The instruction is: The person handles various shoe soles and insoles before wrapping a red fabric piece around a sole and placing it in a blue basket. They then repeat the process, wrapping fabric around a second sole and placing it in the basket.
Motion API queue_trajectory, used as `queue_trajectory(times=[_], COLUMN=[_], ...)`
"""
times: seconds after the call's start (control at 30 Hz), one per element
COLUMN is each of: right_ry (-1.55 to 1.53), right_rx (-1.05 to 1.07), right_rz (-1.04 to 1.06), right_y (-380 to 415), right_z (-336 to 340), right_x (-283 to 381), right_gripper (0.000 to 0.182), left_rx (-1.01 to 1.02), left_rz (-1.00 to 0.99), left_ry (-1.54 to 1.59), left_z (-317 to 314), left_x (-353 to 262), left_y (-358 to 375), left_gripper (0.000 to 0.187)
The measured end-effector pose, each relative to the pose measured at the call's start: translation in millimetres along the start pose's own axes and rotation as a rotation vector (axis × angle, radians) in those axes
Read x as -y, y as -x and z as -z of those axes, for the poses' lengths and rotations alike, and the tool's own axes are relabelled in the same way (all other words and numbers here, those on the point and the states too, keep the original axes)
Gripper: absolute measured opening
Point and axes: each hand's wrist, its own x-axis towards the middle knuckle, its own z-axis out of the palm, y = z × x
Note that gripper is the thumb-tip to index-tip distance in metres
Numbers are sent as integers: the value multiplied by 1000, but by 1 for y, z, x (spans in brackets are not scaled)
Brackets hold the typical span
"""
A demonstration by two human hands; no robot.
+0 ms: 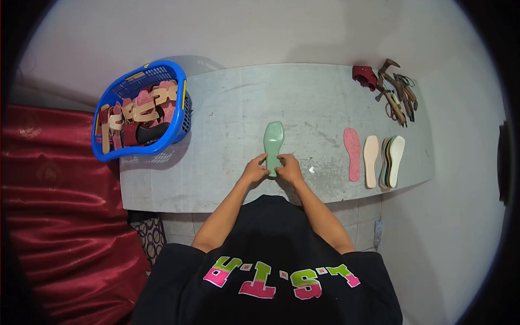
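A green shoe-shaped form [274,138] stands out at the middle of the grey table, its wide end pointing away from me. My left hand [255,168] grips its narrow near end from the left, fingers and thumb against the edge. On the opposite side my right hand [288,167] holds the same narrow end, thumb near the bottom. To the right lie a pink speckled sole [352,155], a beige sole [371,161] and an overlapping group of soles with a cream one [396,161] on top.
At the left, a blue basket [182,115] holds several sandals and straps. Hammers and other hand tools [398,97] lie at the back right beside a dark red strap piece [365,77]. A red curtain [59,216] hangs left of the table [233,103].
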Motion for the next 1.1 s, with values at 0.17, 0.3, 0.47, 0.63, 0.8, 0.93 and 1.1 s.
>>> queue_trajectory(times=[0.17, 0.3, 0.47, 0.63, 0.8, 0.93, 1.1], right_ry=[93, 135, 430, 712, 775, 808, 742], right_rx=[-52, 6, 170, 331, 369, 372, 386], right_rz=[-88, -62, 32, 55, -3, 3, -7], right_y=[9, 0, -32, -54, -58, -62, -64], right_z=[-8, 9, 30, 32, 27, 18, 24], right_x=[2, 16, 32, 43, 46, 47, 50], right_gripper=[56, 68, 109, 132, 132, 129, 128], left_rx=[76, -68, 9, 100, 118, 93, 48], left_rz=[-43, -206, -194, -34, 90, 138, 126], left_ry=[-160, -557, -830, -1040, -1122, -1180, -1146], left_z=[5, 13, 22, 12, -3, -11, -15], left_x=[-13, -33, -79, -95, -93, -91, -86], left_y=[-6, -6, -20, -30, -38, -45, -46], left_gripper=[85, 98, 129, 137, 142, 134, 128])
